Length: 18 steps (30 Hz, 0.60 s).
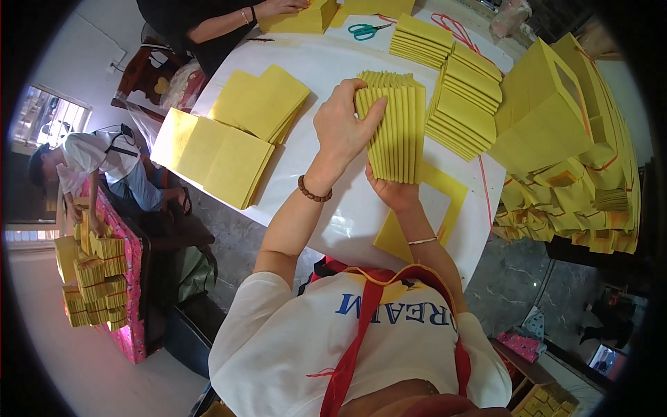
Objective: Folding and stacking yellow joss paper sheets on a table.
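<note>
Between my two hands is a thick stack of folded yellow paper (396, 128), its folded edges showing as upright ridges. My left hand (344, 121), with a beaded bracelet at the wrist, clasps its left side near the top, the thumb lying across the ridges. My right hand (394, 194) grips the lower end from below, its fingers partly hidden by the stack. Just right of it, more folded yellow stacks (462, 111) lie in overlapping rows. Flat yellow paper (451, 191) with a pale middle area lies under my right forearm.
Flat yellow sheets (240, 149) lie in piles on the white table (333, 222). Green-handled scissors (368, 31) lie at the far side, near a co-worker's hand (278, 8). Large yellow paper bundles (549, 118) stand at the right. Another person (104, 156) bends over yellow stacks (94, 281) at the left.
</note>
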### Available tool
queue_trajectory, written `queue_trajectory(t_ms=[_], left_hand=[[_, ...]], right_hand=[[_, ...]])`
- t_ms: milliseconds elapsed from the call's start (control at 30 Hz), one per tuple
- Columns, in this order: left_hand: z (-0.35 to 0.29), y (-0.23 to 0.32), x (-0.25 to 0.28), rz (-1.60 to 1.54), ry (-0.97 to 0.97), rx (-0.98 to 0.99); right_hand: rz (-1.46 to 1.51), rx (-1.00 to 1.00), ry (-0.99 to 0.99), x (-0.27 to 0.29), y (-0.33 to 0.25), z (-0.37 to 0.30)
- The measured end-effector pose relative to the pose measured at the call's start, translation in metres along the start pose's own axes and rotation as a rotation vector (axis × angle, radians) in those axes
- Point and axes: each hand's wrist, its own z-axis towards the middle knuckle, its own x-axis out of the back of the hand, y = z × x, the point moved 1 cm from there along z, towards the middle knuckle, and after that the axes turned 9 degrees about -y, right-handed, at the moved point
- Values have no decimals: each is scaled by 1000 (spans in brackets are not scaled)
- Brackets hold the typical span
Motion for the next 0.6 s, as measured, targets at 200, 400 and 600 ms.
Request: queue_trajectory(t_ms=[200,400,600], left_hand=[[-2,-1,2,37,-36,47],[1,2,-1,141,-72,27],[2,-3,-3,111,-157,109]], right_hand=[[-9,33,89,1,2,-2],[-69,17,102,4,-1,1],[-71,28,139,7,-2,1]])
